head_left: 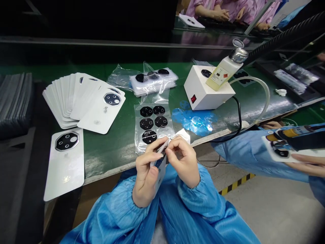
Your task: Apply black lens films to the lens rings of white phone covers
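My left hand point(146, 174) grips a pale phone back cover point(159, 178), tilted nearly edge-on above my lap. Its dark camera area is turned toward my right hand and mostly hidden by the fingers. At the cover's upper edge my right hand point(185, 163) is closed in a pinch, with a crumpled white wipe point(184, 135) sticking out behind its fingers. Just beyond my hands lies a clear plastic sheet point(138, 144) bearing several black octagonal camera lens pieces point(146, 124).
Fanned white phone covers point(98, 117) lie left, with a single cover point(66, 166) nearer me. Behind are stacked plastic sheets point(154, 86). A white box point(200, 93) carries a tilted bottle of yellowish liquid point(223, 73); blue film discs point(196, 122) lie before it. A co-worker's hand point(309, 164) is at right.
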Demonstrator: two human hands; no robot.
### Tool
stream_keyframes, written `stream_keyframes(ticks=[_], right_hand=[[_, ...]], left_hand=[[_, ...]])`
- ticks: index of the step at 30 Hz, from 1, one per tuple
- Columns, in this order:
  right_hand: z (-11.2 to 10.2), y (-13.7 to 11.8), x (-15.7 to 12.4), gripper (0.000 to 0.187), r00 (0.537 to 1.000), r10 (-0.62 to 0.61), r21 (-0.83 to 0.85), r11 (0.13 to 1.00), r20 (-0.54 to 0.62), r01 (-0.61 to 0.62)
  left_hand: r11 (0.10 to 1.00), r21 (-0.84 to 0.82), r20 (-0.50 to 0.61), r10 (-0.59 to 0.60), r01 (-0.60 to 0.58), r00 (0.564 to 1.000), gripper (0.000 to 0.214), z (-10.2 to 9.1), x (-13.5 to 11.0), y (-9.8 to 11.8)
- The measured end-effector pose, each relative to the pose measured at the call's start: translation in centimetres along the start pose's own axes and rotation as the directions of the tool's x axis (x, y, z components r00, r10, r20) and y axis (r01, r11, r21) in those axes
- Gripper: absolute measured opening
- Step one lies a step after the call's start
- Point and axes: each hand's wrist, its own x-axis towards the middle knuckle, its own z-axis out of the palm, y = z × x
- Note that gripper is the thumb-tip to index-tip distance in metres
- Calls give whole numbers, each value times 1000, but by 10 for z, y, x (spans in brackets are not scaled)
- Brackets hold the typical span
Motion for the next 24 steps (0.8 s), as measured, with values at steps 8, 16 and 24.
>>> stream_keyframes(ticks=[8,16,24], right_hand=[[5,3,-10,12,941,-325,-211,930,-96,300],[5,3,-8,12,852,-519,-387,801,-70,457],[3,13,-14,30,766,-631,-437,727,-122,530]], left_hand=[[995,-57,-70,-80,76,994,20,5,1,6],[956,-184,-148,-256,228,955,15,6,1,13],[948,-243,-141,-244,206,959,14,10,3,13]])
